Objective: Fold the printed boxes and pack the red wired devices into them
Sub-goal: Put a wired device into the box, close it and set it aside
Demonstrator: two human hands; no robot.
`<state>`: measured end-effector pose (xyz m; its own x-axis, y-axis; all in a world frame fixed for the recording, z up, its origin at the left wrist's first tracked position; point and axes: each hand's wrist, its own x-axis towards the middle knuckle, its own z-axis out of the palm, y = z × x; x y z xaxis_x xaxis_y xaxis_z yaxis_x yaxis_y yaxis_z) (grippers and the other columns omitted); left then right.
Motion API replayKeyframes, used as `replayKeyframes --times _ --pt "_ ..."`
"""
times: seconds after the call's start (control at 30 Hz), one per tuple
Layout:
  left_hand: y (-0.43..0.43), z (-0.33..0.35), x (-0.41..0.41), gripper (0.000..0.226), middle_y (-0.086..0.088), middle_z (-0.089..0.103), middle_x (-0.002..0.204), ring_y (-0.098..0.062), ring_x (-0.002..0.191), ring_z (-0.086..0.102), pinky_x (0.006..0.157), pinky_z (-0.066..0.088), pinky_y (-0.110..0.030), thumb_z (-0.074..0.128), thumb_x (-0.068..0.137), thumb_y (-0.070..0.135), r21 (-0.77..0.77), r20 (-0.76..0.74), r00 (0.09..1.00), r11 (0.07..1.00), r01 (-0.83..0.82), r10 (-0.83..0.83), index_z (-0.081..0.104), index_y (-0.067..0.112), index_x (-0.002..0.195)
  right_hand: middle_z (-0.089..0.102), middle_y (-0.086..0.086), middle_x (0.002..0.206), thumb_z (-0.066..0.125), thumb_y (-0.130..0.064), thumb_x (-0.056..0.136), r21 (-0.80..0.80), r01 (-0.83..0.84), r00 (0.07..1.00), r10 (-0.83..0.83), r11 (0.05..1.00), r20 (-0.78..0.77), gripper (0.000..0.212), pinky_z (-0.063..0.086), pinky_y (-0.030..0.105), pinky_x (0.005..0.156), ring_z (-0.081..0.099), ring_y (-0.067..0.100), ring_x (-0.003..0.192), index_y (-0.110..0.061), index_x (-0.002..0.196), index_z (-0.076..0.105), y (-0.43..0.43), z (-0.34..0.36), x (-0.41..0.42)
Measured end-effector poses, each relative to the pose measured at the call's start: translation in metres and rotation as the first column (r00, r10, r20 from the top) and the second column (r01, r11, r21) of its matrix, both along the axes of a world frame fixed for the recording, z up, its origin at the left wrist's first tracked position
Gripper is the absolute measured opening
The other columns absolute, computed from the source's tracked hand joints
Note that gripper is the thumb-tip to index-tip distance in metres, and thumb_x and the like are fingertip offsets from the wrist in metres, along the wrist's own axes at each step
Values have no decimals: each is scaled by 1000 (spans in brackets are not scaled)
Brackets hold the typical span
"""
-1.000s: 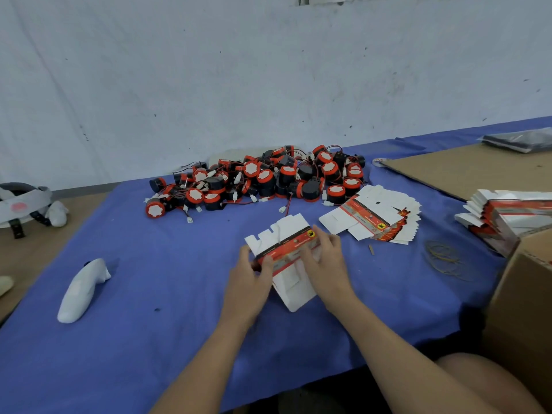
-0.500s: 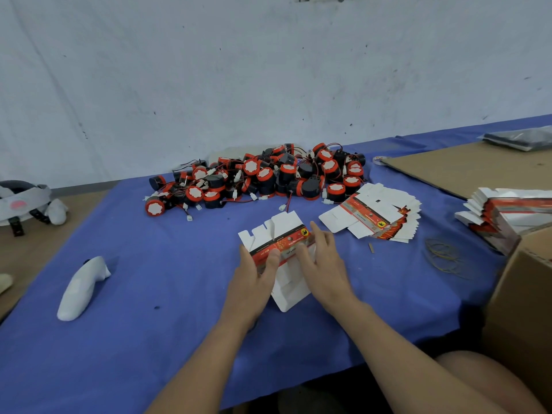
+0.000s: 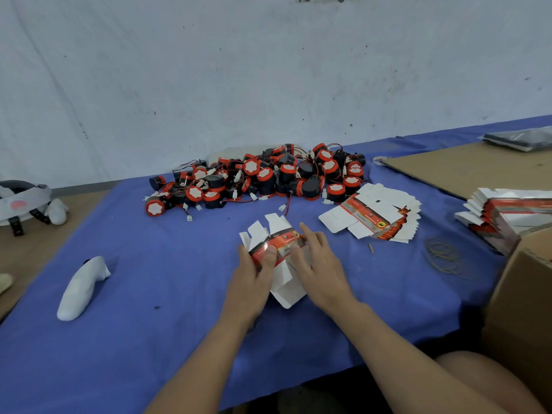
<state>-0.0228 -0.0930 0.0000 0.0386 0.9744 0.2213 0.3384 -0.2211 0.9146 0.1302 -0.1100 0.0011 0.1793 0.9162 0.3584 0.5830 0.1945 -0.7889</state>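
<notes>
centre of frame, just below the middle: one printed box (image 3: 279,255), half formed, btwn both hands over the blue cloth (image 3: 149,339); can't tell if its lower flap touches the cloth. left hand (image 3: 252,276) grips the box's left side, thumb over the red band in front, fingers curled round the edge. looks like the anchor, so the card can't slide while it's creased. right hand (image 3: 321,268) lies on the box's right side w/ fingers mostly straight, pressing, not wrapped round anything; prob pushing that panel over to square up the sleeve. white flaps stick out top and bottom, so neither end is closed yet: early in the fold, nothing packed

red wired devices (image 3: 268,177) are heaped upper centre, just beyond the box, wires tangled, in easy reach for when the box is ready. flat boxes (image 3: 376,216) are fanned out right of centre, near the right hand, so the next blank is a short grab. a second stack (image 3: 501,213) at the right edge sits by a brown carton (image 3: 525,309). rubber bands (image 3: 445,256) lie loose btwn the two stacks, likely off the bundles. white controller (image 3: 80,286) lower left, well apart, not part of the job
</notes>
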Motion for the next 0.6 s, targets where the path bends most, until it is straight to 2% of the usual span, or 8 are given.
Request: replayKeyframes --times 0.07,0.17,0.3,0.4,0.5,0.6 --pt "-1 0 0 41 35 63 97 2 86 64 83 53 -43 36 81 83 2 -3 1000 1000 -4 4 40 49 103 38 -16 128 37 -49 98 7 -32 999 32 999 25 59 46 31 78 55 13 103 -33 154 26 -3 2 -2" --pt "-4 3 2 54 40 61 100 0 94 63 88 51 -42 29 74 94 -2 3 1000 1000 12 -12 39 54 108 35 -13 131 27 -66 90 12 -56 995 55 998 89 72 50 34 82 57 14 104 -34 154 25 -6 5 -3" --pt "-7 6 2 47 41 61 95 5 89 62 81 51 -35 20 69 99 -13 -21 999 1000 25 -25 35 69 101 27 -14 138 23 -81 84 26 -119 975 111 993 193 84 51 26 79 53 10 109 -34 153 22 -8 5 -7" --pt "-7 6 2 49 43 60 98 11 88 61 77 50 -29 18 70 99 -15 -19 999 999 38 -38 37 69 103 26 -14 139 25 -82 84 36 -104 975 95 994 199 82 49 23 78 51 9 111 -36 151 24 -5 3 -7" --pt "-6 5 1 62 31 67 100 4 99 62 87 49 -33 15 74 96 -36 -8 999 999 38 -38 49 60 111 26 -13 140 25 -77 87 36 -91 987 86 995 139 74 47 22 81 51 11 112 -37 150 26 -4 0 -6" --pt "-5 4 1 60 31 68 101 7 104 60 89 47 -27 15 78 93 -44 -14 999 998 51 -51 58 62 106 28 -12 140 25 -69 87 34 -79 995 77 996 59 65 45 16 75 54 10 106 -41 147 27 -4 -1 -4"
